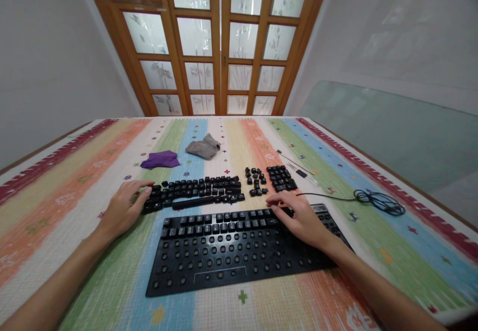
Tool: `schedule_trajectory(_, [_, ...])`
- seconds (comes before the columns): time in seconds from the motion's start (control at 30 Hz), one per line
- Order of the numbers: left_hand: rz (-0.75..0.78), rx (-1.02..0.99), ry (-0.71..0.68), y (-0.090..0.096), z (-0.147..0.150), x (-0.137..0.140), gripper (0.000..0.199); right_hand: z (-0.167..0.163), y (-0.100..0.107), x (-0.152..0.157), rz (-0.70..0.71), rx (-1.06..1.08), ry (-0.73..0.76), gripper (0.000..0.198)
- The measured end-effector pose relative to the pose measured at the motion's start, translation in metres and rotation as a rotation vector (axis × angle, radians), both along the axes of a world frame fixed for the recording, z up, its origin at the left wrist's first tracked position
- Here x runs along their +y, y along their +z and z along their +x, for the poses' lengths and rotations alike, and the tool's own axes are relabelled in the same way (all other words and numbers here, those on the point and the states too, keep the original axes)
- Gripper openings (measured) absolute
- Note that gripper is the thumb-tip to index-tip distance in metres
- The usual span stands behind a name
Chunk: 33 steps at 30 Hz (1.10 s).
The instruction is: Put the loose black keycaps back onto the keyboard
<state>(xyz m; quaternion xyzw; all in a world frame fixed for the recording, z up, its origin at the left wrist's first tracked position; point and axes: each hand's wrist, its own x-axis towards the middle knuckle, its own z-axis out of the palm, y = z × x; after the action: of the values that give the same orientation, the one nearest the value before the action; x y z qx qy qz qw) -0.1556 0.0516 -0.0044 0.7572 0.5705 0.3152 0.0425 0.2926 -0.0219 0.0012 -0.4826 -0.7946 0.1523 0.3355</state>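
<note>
A black keyboard [220, 251] lies in front of me, its upper rows fitted with keycaps and its lower part showing bare key stems. My right hand [298, 219] rests over its upper right part, fingers loosely bent and apart, with no held thing visible. Behind the keyboard, loose black keycaps [197, 189] lie in rows, with a long spacebar [192, 202] at the front. At the left end of these rows, my left hand [125, 204] has its thumb and forefinger brought together on a keycap. Smaller keycap groups [257, 179] and a number-pad block [281, 177] are farther right.
A purple cloth [160, 160] and a grey cloth [204, 147] lie behind the keycaps. The coiled cable [379, 202] is at right. A thin stick-like tool [295, 162] lies near a small clear packet [304, 174]. Wooden glazed doors [220, 67] stand beyond the striped tablecloth.
</note>
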Motion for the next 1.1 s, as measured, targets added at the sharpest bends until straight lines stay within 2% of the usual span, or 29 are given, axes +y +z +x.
schedule_trajectory(0.13, [-0.017,0.02,0.007,0.0,0.0,0.0,0.044,-0.005,-0.001,-0.001,0.007,-0.004,0.029,0.011])
schedule_trajectory(0.33, [-0.043,0.021,0.039,-0.001,-0.003,-0.001,0.047,-0.004,-0.002,-0.003,0.044,0.02,-0.013,0.011])
schedule_trajectory(0.77, [-0.09,0.011,0.056,-0.005,-0.009,0.005,0.055,0.0,-0.004,0.0,-0.041,0.046,-0.043,0.012])
schedule_trajectory(1.1, [-0.128,0.005,0.04,-0.005,-0.013,0.007,0.055,0.0,-0.004,0.002,-0.024,0.034,-0.054,0.014])
